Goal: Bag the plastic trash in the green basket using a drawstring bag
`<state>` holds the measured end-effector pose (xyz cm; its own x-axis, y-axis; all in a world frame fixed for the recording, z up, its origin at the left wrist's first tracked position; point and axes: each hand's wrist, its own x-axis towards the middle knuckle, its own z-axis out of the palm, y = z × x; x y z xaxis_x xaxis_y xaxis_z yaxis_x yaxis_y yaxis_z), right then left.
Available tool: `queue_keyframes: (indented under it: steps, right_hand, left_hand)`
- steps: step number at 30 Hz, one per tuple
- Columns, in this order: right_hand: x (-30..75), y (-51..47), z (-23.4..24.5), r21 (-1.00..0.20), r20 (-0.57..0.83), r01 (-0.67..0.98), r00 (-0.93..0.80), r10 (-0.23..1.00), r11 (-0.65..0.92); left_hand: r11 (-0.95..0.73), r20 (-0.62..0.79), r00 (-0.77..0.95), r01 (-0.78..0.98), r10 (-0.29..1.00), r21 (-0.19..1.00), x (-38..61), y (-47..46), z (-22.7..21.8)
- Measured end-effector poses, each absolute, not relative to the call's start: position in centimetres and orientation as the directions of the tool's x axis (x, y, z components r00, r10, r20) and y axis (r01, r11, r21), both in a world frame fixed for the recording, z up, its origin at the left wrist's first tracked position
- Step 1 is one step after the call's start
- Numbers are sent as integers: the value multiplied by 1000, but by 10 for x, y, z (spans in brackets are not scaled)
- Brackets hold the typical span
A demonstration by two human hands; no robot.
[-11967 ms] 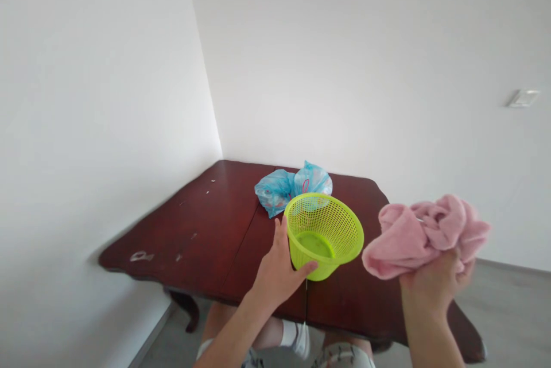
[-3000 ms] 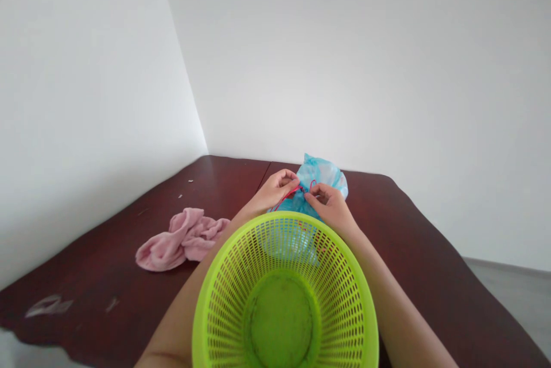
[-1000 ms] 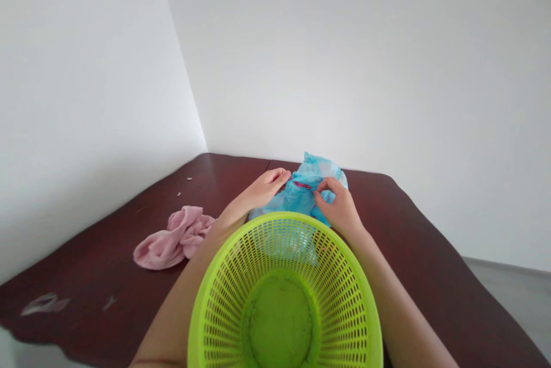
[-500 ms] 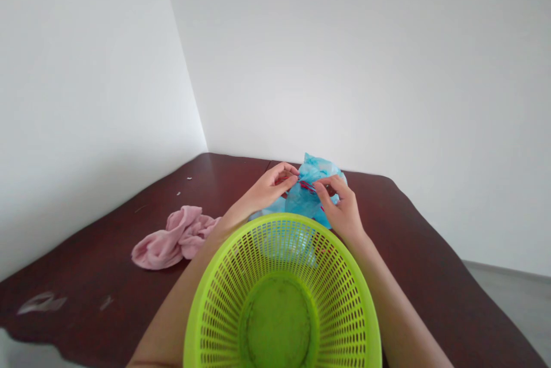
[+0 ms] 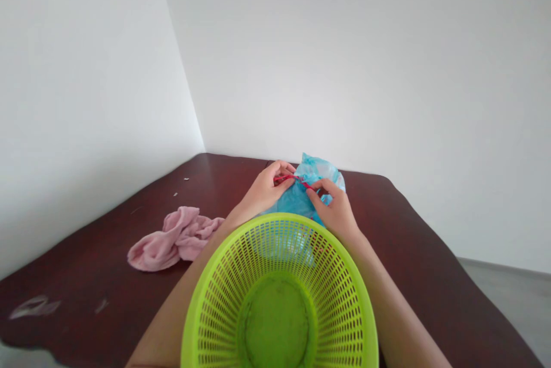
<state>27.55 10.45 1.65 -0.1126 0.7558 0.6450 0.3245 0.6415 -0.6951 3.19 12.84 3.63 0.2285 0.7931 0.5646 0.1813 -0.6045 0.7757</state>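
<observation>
Red cord [image 5: 289, 178] now drawn out straight between the 2 hands, no longer bunched against the plastic. Left hand [image 5: 262, 190] curled, its fingers pinched on 1 stretch of the cord; right hand [image 5: 331, 204] pinched on the other, thumb and forefinger together. Both hands close, just apart from each other, right over the top of the blue bag [image 5: 321, 170]. Bag sitting on the dark table [image 5: 413, 230], just past the far rim of the green basket [image 5: 241, 264]. Best judged as small, patient work: a short grip near the plastic, slack kept out of the cord, no hard tug on the thin bag. Both forearms [image 5: 189, 293] reaching forward on either side of the basket, wrists low. Pink towel [image 5: 172, 241] lying crumpled to the left of the hands.
</observation>
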Motion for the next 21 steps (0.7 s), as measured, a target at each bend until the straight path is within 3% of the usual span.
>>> queue_keyframes:
  steps: [9, 13, 18, 21]
  right_hand:
    - [275, 104, 19, -774, 600, 313, 89, 795, 550]
    - [274, 103, 20, -795, 590, 272, 138, 795, 543]
    - [278, 104, 19, -809, 577, 251, 169, 799, 531]
    - [279, 105, 20, -810, 580, 233, 176, 795, 539]
  left_hand:
    - [-528, 571, 44, 445, 820, 724, 21, 126, 38]
    - [-543, 583, 19, 392, 812, 743, 20, 133, 37]
    - [-579, 638, -187, 289, 747, 762, 16, 137, 38]
    - [-593, 665, -192, 324, 721, 737, 12, 134, 42]
